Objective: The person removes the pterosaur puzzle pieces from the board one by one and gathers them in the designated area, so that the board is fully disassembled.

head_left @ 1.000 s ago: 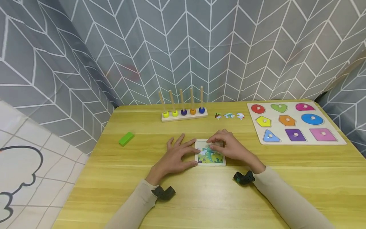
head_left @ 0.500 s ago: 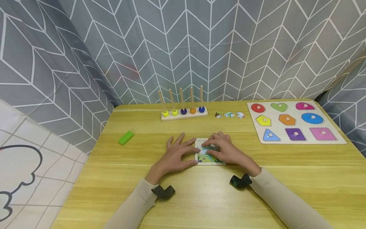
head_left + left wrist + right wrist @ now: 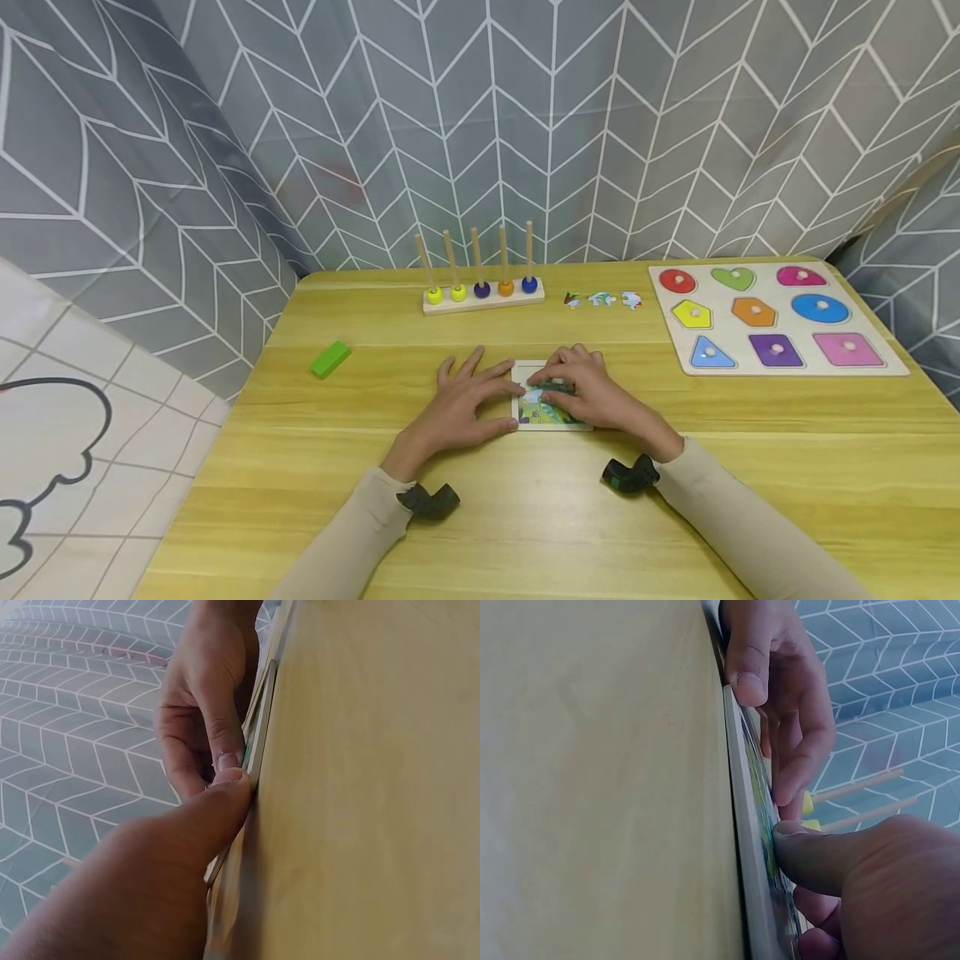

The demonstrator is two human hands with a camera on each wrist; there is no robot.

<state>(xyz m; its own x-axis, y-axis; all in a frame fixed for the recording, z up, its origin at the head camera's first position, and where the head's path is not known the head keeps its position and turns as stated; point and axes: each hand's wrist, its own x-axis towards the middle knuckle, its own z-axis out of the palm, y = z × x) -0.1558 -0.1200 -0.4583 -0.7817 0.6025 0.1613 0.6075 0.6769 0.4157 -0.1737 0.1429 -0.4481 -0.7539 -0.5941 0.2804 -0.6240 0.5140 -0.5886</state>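
Observation:
A small jigsaw puzzle (image 3: 558, 422) in a pale square frame lies on the table, with a green dinosaur picture and a bare pale strip along its far side. My left hand (image 3: 468, 408) rests at its left edge, fingers spread, thumb at the near left corner and a fingertip on the picture. Over the right part bends my right hand (image 3: 588, 387), its thumb and index fingertips touching the picture. The right wrist view has that thumb (image 3: 810, 859) down on the puzzle surface. Whether a loose piece lies between these fingertips is hidden.
Several loose jigsaw pieces (image 3: 602, 298) lie behind the puzzle. A peg stand (image 3: 487, 305) with coloured beads is at the back. A shape board (image 3: 720, 342) with knobbed pieces covers the right back; a green block (image 3: 330, 359) lies on the left. A patterned curtain (image 3: 480, 142) hangs behind.
My right hand has shifted left and slightly nearer over the puzzle, and its fingertips have come down onto the picture. The left hand has stayed in place.

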